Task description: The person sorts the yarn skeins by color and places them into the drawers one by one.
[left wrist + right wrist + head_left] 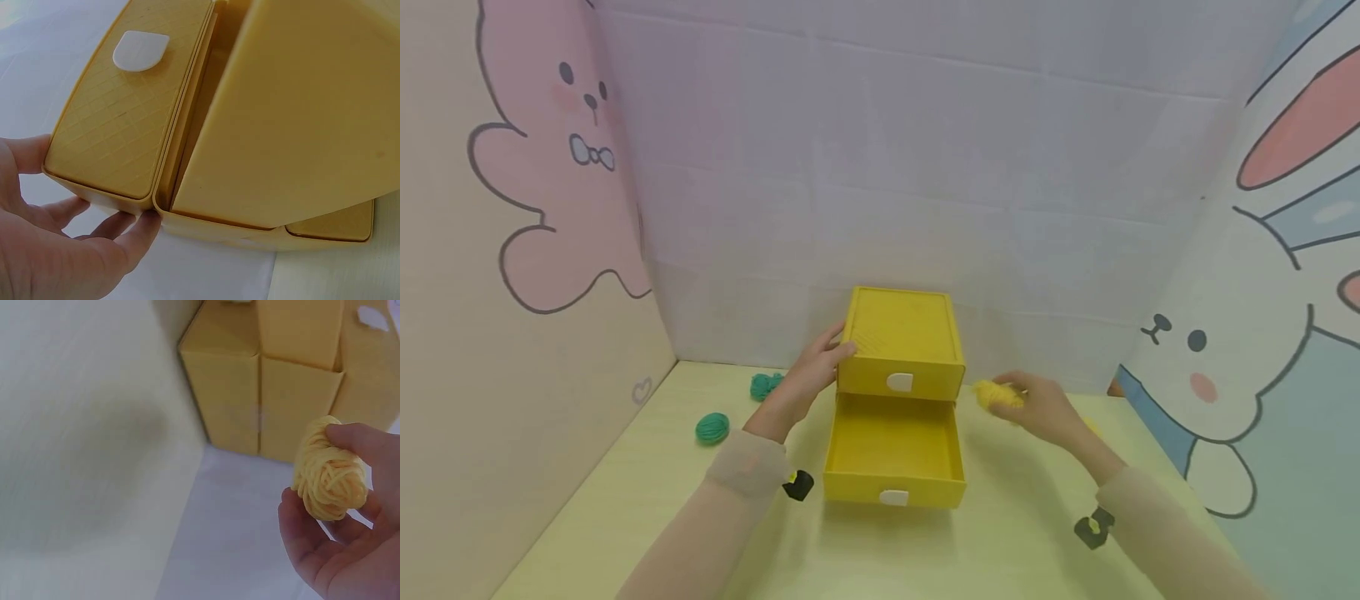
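A yellow two-drawer box (902, 325) stands at mid-table, its upper drawer (868, 379) closed and its lower drawer (895, 433) pulled out with a bare floor showing. My left hand (808, 379) holds the box's upper left side. In the left wrist view, its thumb is at the top edge and its fingers (140, 234) touch the side wall. Right of the box, my right hand (1037, 408) grips a bundle of yellow yarn (998, 395) above the table. The right wrist view shows the wound strands of the yarn (328, 478) between thumb and fingers.
Left of the box lie a green yarn ball (712, 427) and another green bundle (765, 385), partly behind my left hand. Something yellow (1092, 427) peeks out behind my right wrist. White cloth (1037, 250) hangs behind; printed panels (1247, 375) flank the table.
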A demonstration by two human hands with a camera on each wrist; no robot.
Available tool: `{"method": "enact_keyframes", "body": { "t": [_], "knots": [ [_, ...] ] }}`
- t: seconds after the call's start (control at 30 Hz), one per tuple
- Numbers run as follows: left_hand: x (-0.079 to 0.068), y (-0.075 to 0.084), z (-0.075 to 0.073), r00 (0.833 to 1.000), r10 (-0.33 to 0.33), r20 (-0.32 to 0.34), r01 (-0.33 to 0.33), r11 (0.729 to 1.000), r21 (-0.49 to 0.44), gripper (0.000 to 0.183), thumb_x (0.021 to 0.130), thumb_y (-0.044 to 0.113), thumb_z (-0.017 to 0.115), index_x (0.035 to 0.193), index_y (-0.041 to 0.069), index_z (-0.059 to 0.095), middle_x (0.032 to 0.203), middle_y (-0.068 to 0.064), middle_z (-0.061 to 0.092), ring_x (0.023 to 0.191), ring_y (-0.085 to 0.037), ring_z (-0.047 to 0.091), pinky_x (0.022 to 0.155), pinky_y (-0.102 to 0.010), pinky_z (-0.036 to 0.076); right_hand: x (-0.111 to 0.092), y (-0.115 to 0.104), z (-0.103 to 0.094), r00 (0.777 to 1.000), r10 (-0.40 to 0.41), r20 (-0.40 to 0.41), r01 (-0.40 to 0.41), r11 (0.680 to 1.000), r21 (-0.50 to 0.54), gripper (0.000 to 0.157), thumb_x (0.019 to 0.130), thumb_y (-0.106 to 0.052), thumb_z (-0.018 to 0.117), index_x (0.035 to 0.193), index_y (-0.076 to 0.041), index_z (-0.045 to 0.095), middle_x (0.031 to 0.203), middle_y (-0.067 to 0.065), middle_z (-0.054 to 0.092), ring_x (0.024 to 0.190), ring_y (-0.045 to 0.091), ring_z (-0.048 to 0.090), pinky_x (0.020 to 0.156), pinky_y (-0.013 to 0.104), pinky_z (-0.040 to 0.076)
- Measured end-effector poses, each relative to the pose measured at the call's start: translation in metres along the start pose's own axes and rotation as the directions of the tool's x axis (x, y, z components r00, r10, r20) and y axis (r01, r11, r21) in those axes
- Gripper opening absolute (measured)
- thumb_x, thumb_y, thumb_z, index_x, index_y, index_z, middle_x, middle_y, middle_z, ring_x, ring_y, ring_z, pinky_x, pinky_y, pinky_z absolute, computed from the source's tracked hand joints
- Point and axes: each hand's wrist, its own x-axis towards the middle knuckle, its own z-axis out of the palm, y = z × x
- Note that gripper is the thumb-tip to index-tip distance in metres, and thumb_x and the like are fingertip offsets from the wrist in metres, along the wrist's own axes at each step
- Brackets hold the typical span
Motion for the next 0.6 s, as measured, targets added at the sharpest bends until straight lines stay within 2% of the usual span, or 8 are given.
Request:
{"method": "enact_keyframes", "body": {
  "t": [0.1,0.17,0.23,0.5,0.6],
  "knots": [
    [0.001,-0.001,-0.001,1.0,0.008,0.004,-0.008,1.0,0.001,0.069,0.111,0.035,0.054,0.171,0.028,0.022,0.173,-0.013,0.027,0.157,-0.035,0.031,0.127,-0.059,0.029,-0.006,-0.023,-0.01,1.0,-0.002,0.012,0.001,0.998,0.058,0.042,0.094,-0.031,0.083,0.129,-0.01,0.073,0.122,0.018,0.074,0.089,0.027,0.074,0.068,0.038,0.062],
    [0.001,-0.002,-0.001,1.0,0.011,0.007,-0.011,1.0,0.002,0.069,0.111,0.035,0.054,0.172,0.027,0.021,0.173,-0.014,0.026,0.157,-0.035,0.031,0.128,-0.059,0.028,-0.01,-0.039,-0.013,1.0,-0.008,0.024,0.006,0.996,0.091,0.041,0.093,-0.032,0.084,0.128,-0.013,0.074,0.12,0.013,0.075,0.085,0.021,0.072,0.065,0.033,0.06],
    [0.001,-0.003,-0.002,1.0,0.011,0.01,-0.011,1.0,0.002,0.069,0.111,0.035,0.054,0.172,0.027,0.021,0.173,-0.015,0.025,0.158,-0.036,0.03,0.128,-0.059,0.028,-0.013,-0.054,-0.015,0.999,-0.041,0.031,0.037,0.994,0.1,0.04,0.093,-0.033,0.084,0.127,-0.015,0.075,0.12,0.009,0.075,0.089,0.02,0.07,0.067,0.032,0.059],
    [0.002,-0.003,-0.001,1.0,0.003,0.008,-0.003,1.0,0.002,0.069,0.111,0.036,0.054,0.171,0.027,0.022,0.172,-0.015,0.027,0.156,-0.036,0.033,0.127,-0.058,0.029,-0.02,-0.1,-0.009,0.977,-0.205,0.055,0.199,0.975,0.1,0.038,0.093,-0.026,0.084,0.127,-0.012,0.075,0.126,0.004,0.075,0.111,0.028,0.069,0.094,0.05,0.057],
    [0.001,-0.003,-0.001,1.0,0.008,0.006,-0.008,1.0,0.004,0.069,0.111,0.036,0.053,0.172,0.027,0.021,0.172,-0.016,0.026,0.156,-0.037,0.033,0.127,-0.059,0.028,-0.017,-0.112,-0.001,0.968,-0.239,0.081,0.23,0.967,0.112,0.039,0.094,-0.026,0.083,0.129,-0.011,0.074,0.126,0.003,0.075,0.115,0.028,0.069,0.097,0.052,0.057]
  ]
}}
